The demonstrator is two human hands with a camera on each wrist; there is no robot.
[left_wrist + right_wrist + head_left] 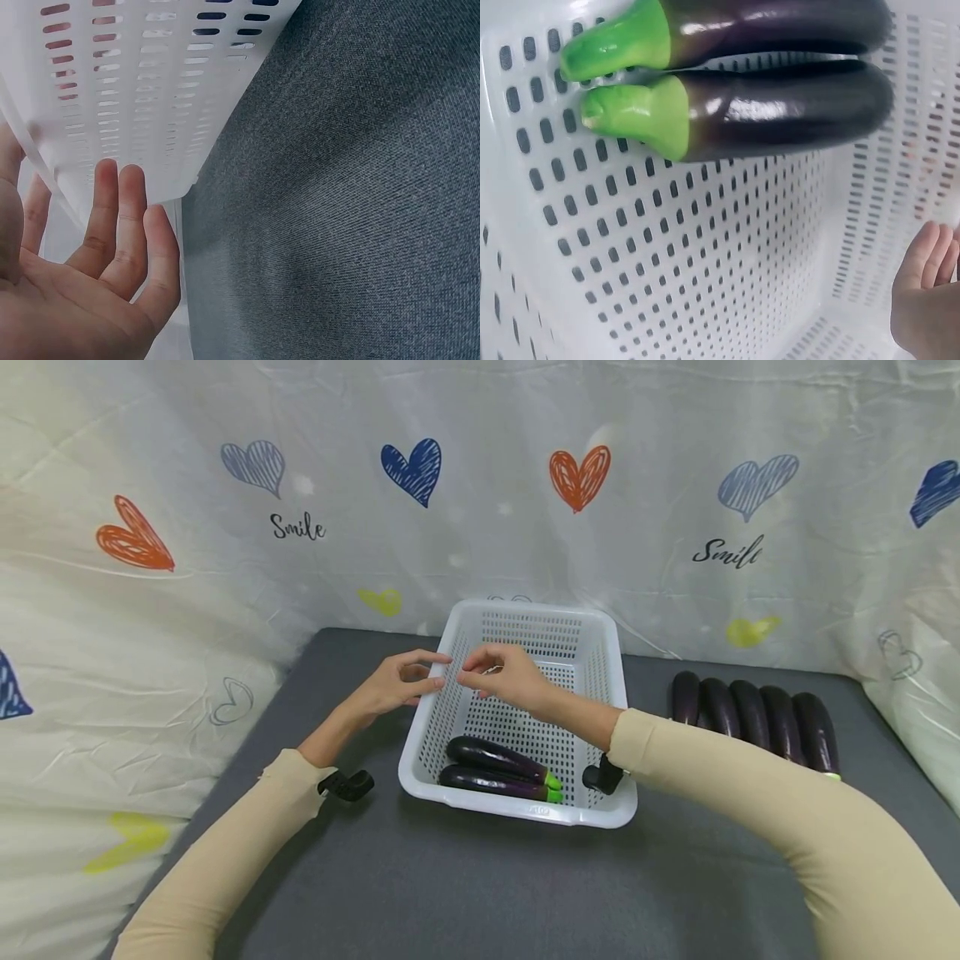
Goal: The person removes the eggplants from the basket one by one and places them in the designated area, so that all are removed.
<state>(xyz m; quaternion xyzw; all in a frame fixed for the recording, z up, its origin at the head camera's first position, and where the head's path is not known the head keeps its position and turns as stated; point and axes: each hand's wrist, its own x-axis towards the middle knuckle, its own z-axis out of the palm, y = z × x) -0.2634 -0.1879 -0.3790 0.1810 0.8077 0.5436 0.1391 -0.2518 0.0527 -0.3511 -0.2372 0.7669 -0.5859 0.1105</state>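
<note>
A white perforated plastic basket (517, 814) stands on the dark table. Two glossy purple eggplants (495, 756) lie side by side along its near end, their green stem ends (630, 112) toward the right. My left hand (393, 685) is at the basket's left rim; in the left wrist view its fingers (120, 225) extend loosely beside the outer wall. Over the basket, close to the left hand, hovers my right hand (510, 677), fingers loosely bent. Nothing shows in either hand. In the right wrist view only part of the right hand (930, 300) appears.
Several more eggplants (750, 710) lie in a row on the table's right side, partly hidden behind my right sleeve (735, 785). A pale curtain (495, 552) with printed hearts hangs behind and to the left of the table (495, 893).
</note>
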